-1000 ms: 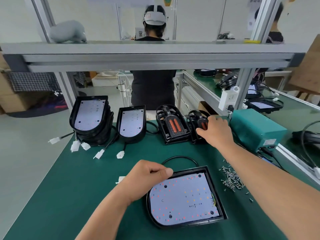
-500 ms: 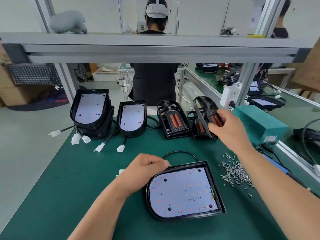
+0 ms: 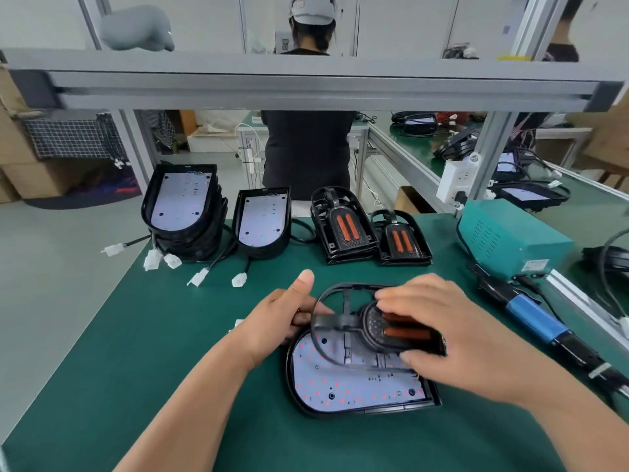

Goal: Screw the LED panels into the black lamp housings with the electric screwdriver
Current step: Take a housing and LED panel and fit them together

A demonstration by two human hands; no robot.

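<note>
A: Right, both hands are together at the middle of the green bench [image 3: 143, 352]. The lamp housing [image 3: 357, 408] lies flat there with its LED panel [image 3: 343, 379] face up.

B: Which way does it run?

A: Long axis goes roughly nine to three. The rounded end points to nine o'clock, the square end to three.

B: And the hands?

A: The right hand [image 3: 452, 335] is closed on a black frame cover [image 3: 371, 327] with two orange strips, thumb under the near edge, fingers over the top. The cover sits tilted over the far half of the panel, its open loop toward eleven o'clock. The left hand [image 3: 282, 318] grips the cover's left rim, thumb sticking up.

B: Where's the electric screwdriver [image 3: 534, 318]?

A: Lying on the bench at three o'clock, untouched, blue grip, long axis running from one o'clock down to five. Just beyond it sits a teal power box [image 3: 510, 240].

B: Spare parts?

A: At twelve o'clock, two short stacks of orange-strip covers [image 3: 343, 229], leaning, curved ends up. At eleven, a single housing [image 3: 262, 226] with a panel, and at ten a taller stack of housings [image 3: 183, 209], rounded ends down. White connectors [image 3: 200, 277] trail from them on black leads.

B: Anyone else?

A: A person in black [image 3: 306, 148] stands beyond the bench, back turned.
</note>
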